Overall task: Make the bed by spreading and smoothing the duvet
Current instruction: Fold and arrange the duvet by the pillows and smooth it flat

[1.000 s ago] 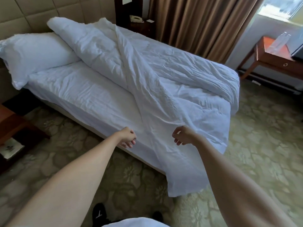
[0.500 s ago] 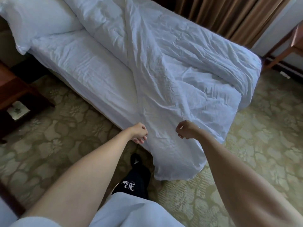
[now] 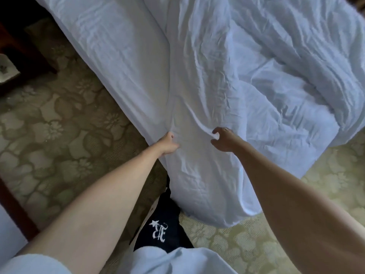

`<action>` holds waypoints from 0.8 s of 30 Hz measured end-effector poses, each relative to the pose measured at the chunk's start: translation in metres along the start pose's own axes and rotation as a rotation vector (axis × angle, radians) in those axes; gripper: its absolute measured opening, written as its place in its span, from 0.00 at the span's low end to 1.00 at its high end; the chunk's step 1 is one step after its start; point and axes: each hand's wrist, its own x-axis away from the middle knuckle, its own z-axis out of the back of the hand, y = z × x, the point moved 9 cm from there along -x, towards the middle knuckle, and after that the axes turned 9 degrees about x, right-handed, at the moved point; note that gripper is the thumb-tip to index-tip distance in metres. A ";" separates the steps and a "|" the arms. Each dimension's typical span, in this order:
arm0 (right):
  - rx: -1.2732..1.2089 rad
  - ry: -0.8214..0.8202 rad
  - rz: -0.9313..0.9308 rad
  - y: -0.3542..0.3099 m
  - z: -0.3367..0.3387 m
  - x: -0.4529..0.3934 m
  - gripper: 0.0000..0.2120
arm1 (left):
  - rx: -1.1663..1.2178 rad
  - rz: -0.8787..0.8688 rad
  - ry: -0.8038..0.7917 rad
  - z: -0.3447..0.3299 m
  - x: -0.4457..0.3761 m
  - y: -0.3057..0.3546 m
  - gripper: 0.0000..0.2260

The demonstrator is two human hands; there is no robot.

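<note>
Two hands are grasping the duvet at the near corner of the bed.

Head view: the white duvet point(image 3: 246, 80) is lying crumpled across the right part of the bed point(image 3: 110, 46), its near corner hanging over the edge down to the patterned carpet point(image 3: 49, 125). The left hand point(image 3: 167, 144) is pinching the duvet's left edge, fingers curled into the fabric. The right hand point(image 3: 222, 140) is gripping a raised fold just beside it, fingers hooked around the cloth.
</note>
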 end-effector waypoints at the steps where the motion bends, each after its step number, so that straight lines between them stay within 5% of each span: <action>1: -0.007 -0.002 0.003 0.000 0.002 -0.016 0.23 | 0.021 0.005 0.009 -0.001 -0.014 -0.001 0.28; 10: -0.271 0.014 -0.047 0.014 -0.023 -0.070 0.35 | 0.538 0.196 0.137 -0.024 -0.080 -0.029 0.58; 18: -0.597 0.015 -0.109 0.015 -0.004 -0.042 0.51 | 0.427 -0.277 0.069 -0.072 -0.012 0.087 0.21; 24: -0.470 0.216 -0.179 0.078 0.068 0.008 0.22 | 0.328 -0.421 -0.106 -0.144 0.055 0.125 0.32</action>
